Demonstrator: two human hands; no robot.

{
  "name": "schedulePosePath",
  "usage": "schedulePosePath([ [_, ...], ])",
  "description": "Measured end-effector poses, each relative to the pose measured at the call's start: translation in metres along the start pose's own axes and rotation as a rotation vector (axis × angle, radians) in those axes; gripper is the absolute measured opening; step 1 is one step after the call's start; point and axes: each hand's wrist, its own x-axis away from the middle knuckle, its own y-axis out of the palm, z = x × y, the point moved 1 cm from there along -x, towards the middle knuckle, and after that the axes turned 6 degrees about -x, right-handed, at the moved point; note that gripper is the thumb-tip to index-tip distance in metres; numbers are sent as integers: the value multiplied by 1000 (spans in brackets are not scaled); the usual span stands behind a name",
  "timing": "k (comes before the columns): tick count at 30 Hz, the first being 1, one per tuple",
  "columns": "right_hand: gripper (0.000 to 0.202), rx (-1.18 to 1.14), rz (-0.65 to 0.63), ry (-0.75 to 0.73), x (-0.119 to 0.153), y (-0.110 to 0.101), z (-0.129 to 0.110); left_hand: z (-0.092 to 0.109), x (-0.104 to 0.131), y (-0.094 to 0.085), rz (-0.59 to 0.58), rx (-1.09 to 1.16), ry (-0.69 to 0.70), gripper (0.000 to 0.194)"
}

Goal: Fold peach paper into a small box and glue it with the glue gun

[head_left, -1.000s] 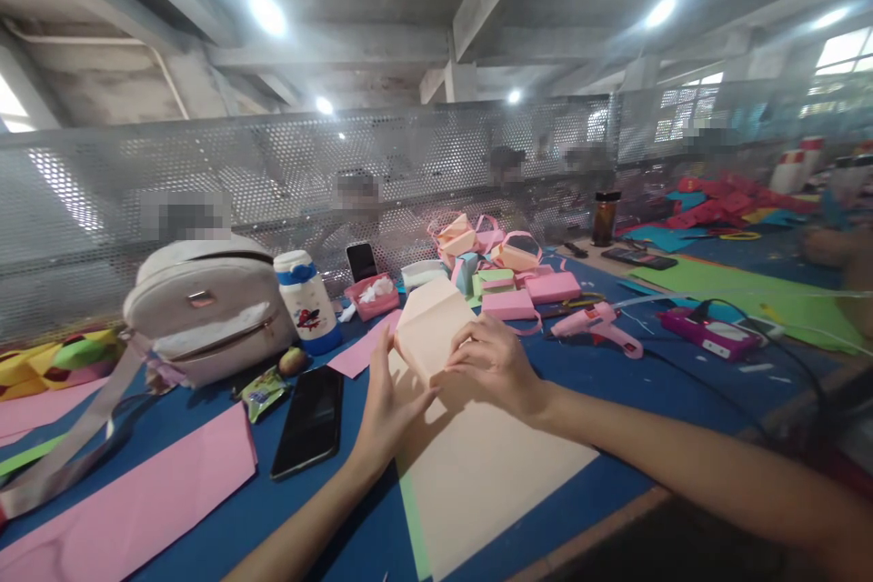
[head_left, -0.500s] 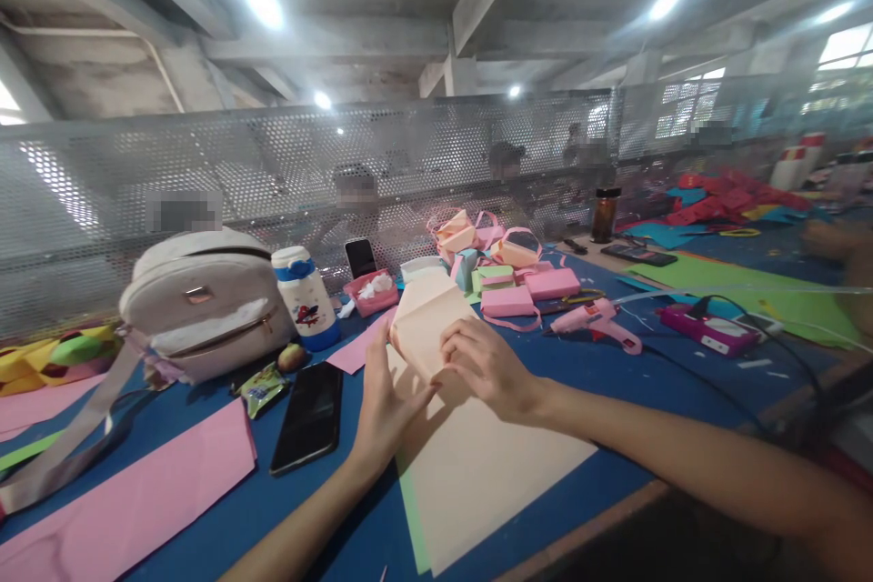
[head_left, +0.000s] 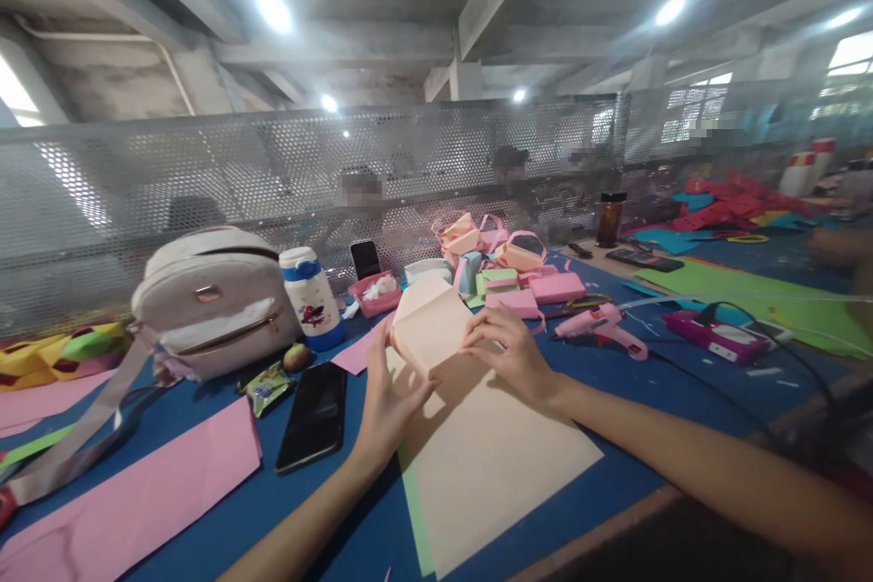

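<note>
Between my hands is a folded cream paper box (head_left: 431,327) with a pointed flap, tilted above the sheets on the table. My left hand (head_left: 390,391) grips its left side and lower corner, thumb under the near edge. My right hand (head_left: 510,350) pinches the box's right edge with thumb and fingertips. Below lies a large cream paper sheet (head_left: 508,464), with a green sheet (head_left: 417,509) showing along its left edge. The back of the box is hidden from me.
A pink glue gun (head_left: 604,327) with a cord lies to the right, near a purple power strip (head_left: 716,335). Small paper boxes (head_left: 515,304) are piled behind. At left are a black phone (head_left: 312,418), folded pink paper (head_left: 143,500), a white backpack (head_left: 211,309) and a bottle (head_left: 310,300).
My right hand has slid rightward from the front face of the paper box to its right edge. My left hand keeps its hold. The view has shifted slightly.
</note>
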Motion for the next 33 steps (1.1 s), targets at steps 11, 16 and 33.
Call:
schedulePosePath([
  [11, 9, 75, -103, 17, 3, 6, 0, 0, 2, 1, -4, -11, 21, 96],
  [16, 9, 4, -91, 64, 1, 7, -1, -3, 0, 2, 11, -22, 32, 97],
  [33, 23, -90, -135, 225, 4, 2, 0, -6, -2, 2, 10, -22, 36, 93],
])
